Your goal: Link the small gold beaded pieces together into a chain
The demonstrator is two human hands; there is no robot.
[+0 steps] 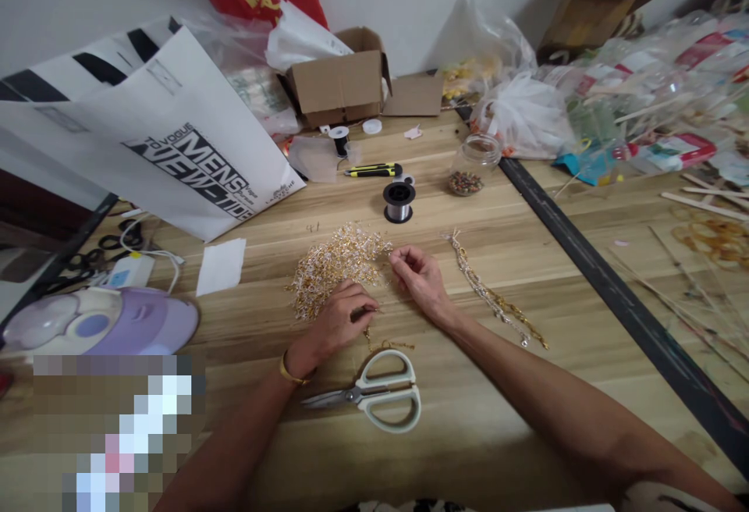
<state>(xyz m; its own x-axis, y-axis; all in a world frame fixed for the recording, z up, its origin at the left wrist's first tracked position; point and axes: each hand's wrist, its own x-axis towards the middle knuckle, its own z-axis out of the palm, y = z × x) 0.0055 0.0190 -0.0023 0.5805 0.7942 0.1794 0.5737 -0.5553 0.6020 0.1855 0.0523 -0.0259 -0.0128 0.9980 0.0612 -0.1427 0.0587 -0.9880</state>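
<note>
My left hand point(345, 315) is closed in a pinch in front of a heap of small gold and silver pieces point(328, 266). From its fingers hangs a thin gold chain point(389, 344), whose end trails on the table. My right hand point(420, 278) pinches at the right edge of the heap; whatever sits between its fingertips is too small to name. Nearer to me lie scissors point(374, 393) with pale handles, their blades pointing left. Right of my right hand, silver and gold chains point(491, 289) are laid out on the wood.
Behind the heap stand a spool of clear line point(399, 203), a yellow-black utility knife point(373, 170) and a glass jar point(473, 167) with small beads. A white paper bag point(193, 137) and a lilac device point(134, 321) are at left. Cardboard box point(336, 83) and plastic bags point(520, 114) line the back.
</note>
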